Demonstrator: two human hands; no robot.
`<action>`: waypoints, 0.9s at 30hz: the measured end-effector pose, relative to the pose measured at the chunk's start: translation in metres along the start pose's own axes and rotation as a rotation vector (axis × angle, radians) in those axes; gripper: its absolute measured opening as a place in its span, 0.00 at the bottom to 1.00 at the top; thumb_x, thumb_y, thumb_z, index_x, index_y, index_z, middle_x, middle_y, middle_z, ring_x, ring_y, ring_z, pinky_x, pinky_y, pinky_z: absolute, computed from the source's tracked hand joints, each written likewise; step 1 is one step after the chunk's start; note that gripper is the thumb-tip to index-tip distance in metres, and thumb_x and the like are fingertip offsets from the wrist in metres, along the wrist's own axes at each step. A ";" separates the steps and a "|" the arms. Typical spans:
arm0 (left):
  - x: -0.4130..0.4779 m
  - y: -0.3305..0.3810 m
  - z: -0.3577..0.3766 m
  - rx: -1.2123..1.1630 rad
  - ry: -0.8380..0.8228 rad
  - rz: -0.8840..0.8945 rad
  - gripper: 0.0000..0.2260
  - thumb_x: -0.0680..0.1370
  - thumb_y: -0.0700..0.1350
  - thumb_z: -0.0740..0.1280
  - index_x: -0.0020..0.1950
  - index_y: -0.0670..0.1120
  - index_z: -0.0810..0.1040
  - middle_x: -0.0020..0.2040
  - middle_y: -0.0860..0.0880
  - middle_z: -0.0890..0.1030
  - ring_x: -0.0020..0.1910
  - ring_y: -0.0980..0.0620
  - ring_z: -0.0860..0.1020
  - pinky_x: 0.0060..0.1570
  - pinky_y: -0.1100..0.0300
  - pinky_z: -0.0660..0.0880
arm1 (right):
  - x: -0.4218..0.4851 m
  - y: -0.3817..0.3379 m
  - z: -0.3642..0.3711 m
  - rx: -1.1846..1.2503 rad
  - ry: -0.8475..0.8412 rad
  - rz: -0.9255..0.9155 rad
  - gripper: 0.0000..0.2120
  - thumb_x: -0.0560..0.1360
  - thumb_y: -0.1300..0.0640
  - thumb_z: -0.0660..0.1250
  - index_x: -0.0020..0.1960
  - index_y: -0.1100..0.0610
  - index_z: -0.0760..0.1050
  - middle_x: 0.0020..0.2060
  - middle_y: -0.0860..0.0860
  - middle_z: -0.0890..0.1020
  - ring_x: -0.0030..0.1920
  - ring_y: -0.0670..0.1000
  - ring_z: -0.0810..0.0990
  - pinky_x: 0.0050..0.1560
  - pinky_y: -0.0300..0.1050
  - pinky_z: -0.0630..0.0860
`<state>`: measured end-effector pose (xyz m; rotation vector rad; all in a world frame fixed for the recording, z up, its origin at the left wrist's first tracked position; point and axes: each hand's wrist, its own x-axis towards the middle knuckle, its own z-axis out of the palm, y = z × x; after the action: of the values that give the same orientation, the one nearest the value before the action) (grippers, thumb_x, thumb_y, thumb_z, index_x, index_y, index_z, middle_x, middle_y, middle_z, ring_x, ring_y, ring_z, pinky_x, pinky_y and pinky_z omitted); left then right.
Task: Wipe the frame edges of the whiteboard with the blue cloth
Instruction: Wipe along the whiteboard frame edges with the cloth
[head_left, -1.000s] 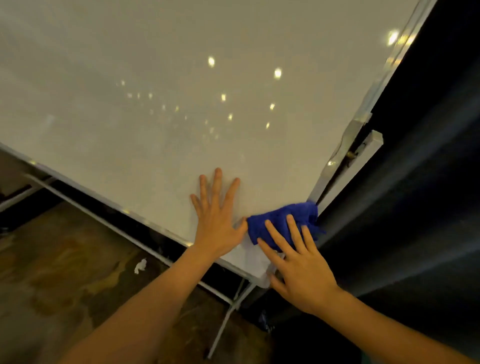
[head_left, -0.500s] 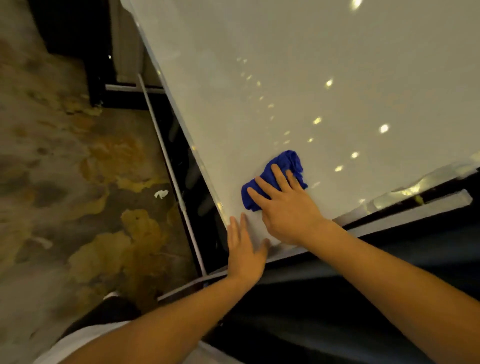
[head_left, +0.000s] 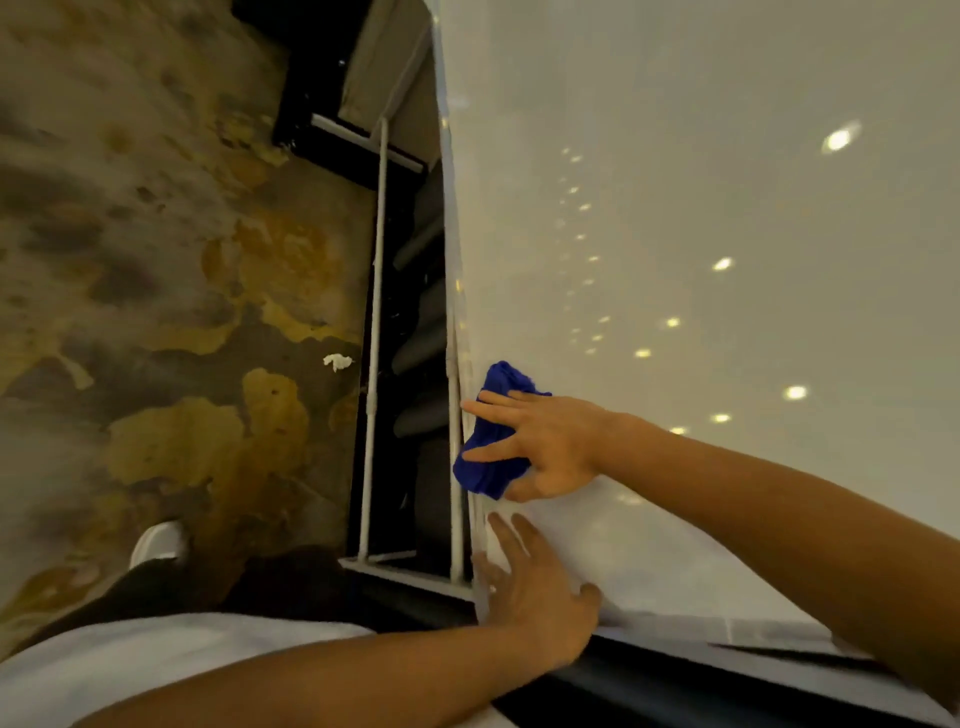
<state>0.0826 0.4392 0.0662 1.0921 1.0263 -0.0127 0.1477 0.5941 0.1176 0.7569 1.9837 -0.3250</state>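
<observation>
Floor (head_left: 156, 260) with a scrap of paper (head_left: 337, 361) lies far out past the fingertips. Left hand (head_left: 535, 587) is spread flat, holding nothing, braced at the whiteboard (head_left: 727, 208) corner. Just above it, the right hand (head_left: 550, 447) presses open fingers on the blue cloth (head_left: 491, 431) against the frame edge (head_left: 457, 312). Pinned rather than gripped, the cloth could slide off the rim and drop; a hard push might rock the board.
</observation>
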 end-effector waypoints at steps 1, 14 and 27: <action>0.003 0.003 -0.003 -0.043 -0.031 -0.010 0.45 0.79 0.59 0.61 0.78 0.44 0.30 0.78 0.46 0.26 0.76 0.30 0.32 0.77 0.43 0.47 | 0.012 0.003 -0.001 -0.030 -0.022 -0.030 0.31 0.79 0.37 0.58 0.79 0.42 0.55 0.81 0.52 0.43 0.80 0.54 0.39 0.79 0.55 0.41; 0.027 0.016 -0.027 -0.352 0.206 0.002 0.43 0.79 0.60 0.59 0.79 0.48 0.31 0.80 0.47 0.30 0.75 0.32 0.29 0.75 0.32 0.46 | 0.065 0.017 -0.014 -0.217 -0.205 -0.284 0.25 0.80 0.32 0.48 0.76 0.31 0.53 0.81 0.47 0.45 0.78 0.59 0.32 0.76 0.63 0.36; 0.041 0.016 0.026 -0.195 0.438 -0.017 0.44 0.76 0.71 0.48 0.80 0.47 0.35 0.81 0.43 0.34 0.78 0.33 0.34 0.77 0.36 0.43 | 0.075 0.064 -0.019 -0.543 -0.057 -0.386 0.25 0.83 0.39 0.51 0.78 0.38 0.55 0.81 0.49 0.54 0.80 0.61 0.43 0.78 0.60 0.41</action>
<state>0.1307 0.4472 0.0508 0.9256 1.3963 0.3198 0.1481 0.6818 0.0678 0.0192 2.0240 -0.0203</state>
